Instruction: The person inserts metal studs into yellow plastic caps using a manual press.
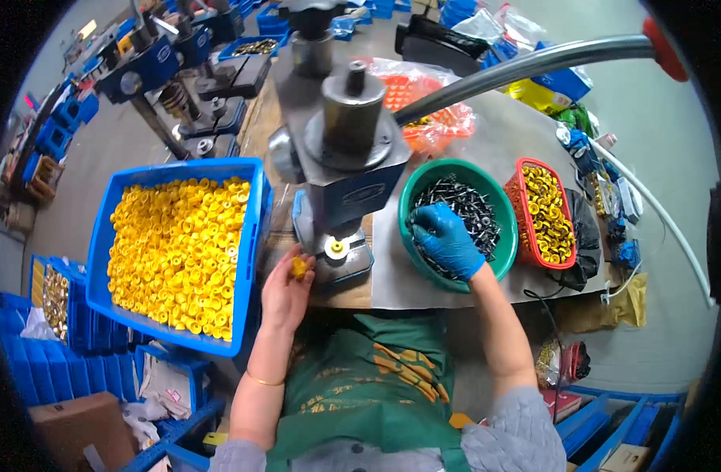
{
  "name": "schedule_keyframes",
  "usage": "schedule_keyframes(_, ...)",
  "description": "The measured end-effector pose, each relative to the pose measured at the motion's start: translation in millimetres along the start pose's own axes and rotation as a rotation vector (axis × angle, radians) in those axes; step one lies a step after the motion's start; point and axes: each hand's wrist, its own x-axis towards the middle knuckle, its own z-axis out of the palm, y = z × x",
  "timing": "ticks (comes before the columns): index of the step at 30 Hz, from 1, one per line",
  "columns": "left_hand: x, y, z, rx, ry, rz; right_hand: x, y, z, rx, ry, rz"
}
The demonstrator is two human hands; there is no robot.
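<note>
My bare left hand (284, 293) is beside the base of a hand press (352, 193), its fingers closed on a small yellow cap (300, 267). On the press base, a white round holder (337, 249) has a yellow piece at its centre, under the ram. My right hand (451, 244), in a blue glove, reaches into a green bowl (412, 189) of dark, thin, pin-like metal parts (482, 212). Its fingers are bent together over the parts; whatever they grip is hidden. To the left of the press stands a blue bin (258, 181) full of yellow caps (175, 252).
Right of the bowl stands a red basket (521, 189) of yellow-and-metal caps. An orange basket (455, 118) under clear plastic sits behind. The press's long lever (525, 67) stretches across the upper right. More presses (152, 71) stand at the far left.
</note>
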Motion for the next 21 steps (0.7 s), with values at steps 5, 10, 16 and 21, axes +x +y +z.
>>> schedule_keyframes(5,-2,-12,1,-0.057,-0.026,-0.096,13,-41,66,0.554,-0.082,0.320)
schedule_keyframes(10,-13,-5,2,-0.068,-0.015,-0.074,8,-18,112,0.646,0.006,0.288)
schedule_keyframes(16,-17,-7,-1,-0.017,-0.016,-0.054,15,-21,104,0.053,-0.082,-0.097)
schedule_keyframes(21,-20,-10,9,0.019,-0.033,-0.074,19,-44,83,0.144,-0.102,0.020)
